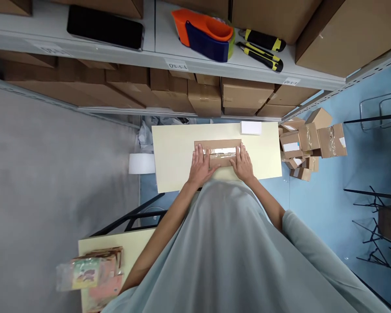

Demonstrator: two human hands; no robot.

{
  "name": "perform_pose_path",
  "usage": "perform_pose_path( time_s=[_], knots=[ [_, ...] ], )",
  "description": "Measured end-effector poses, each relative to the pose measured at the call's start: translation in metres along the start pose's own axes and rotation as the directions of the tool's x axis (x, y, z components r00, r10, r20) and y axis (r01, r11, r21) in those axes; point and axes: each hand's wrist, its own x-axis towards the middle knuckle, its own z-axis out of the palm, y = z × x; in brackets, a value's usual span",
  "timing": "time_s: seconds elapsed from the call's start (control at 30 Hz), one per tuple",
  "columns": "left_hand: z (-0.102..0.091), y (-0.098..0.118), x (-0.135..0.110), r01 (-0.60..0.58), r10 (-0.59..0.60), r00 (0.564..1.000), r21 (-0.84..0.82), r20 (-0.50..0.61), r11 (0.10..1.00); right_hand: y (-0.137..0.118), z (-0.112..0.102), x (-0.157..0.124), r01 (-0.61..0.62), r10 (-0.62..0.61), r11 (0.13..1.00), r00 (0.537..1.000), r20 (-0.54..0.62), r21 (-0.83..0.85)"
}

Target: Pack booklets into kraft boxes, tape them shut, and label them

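Note:
A brown cardboard box point(222, 161) lies on the pale yellow table point(176, 148), with a shiny strip of clear tape point(226, 151) along its top. My left hand point(201, 166) rests flat on the box's left end, fingers stretched out. On the right end lies my right hand point(243, 165), its fingers straight and pointing away from me. Neither hand grips anything. Just beyond the box, near the table's far edge, is a small white stack of paper or labels point(251, 128).
Above the table, a shelf point(159, 41) carries a phone point(105, 28), an orange and blue tape dispenser point(205, 37), box cutters point(262, 54) and cartons. Taped boxes point(308, 139) are piled at the right. A white roll point(141, 164) stands left; packaged items point(94, 274) lie on a side table.

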Motion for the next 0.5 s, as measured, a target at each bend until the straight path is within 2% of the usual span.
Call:
perform_pose_path(
  time_s=[0.07,0.13,0.2,0.33,0.5],
  knots=[
    [0.008,0.006,0.008,0.120,-0.127,0.986,-0.076,-0.107,0.990,-0.007,0.001,0.004,-0.051,0.052,0.998,0.998,-0.022,0.040],
    [0.016,0.014,0.017,0.244,-0.267,0.940,-0.127,-0.214,0.961,-0.018,0.002,0.014,-0.102,0.105,0.993,0.993,-0.055,0.055],
    [0.021,0.022,0.026,0.323,-0.350,0.897,-0.141,-0.268,0.936,-0.030,0.003,0.028,-0.131,0.135,0.990,0.987,-0.088,0.050],
    [0.025,0.027,0.031,0.348,-0.375,0.887,-0.144,-0.270,0.926,-0.041,0.005,0.044,-0.149,0.151,0.989,0.983,-0.107,0.021],
    [0.024,0.006,0.029,0.331,-0.403,0.876,-0.279,-0.265,0.902,-0.026,0.008,0.043,-0.187,0.191,0.981,0.978,-0.086,0.053]
  ],
)
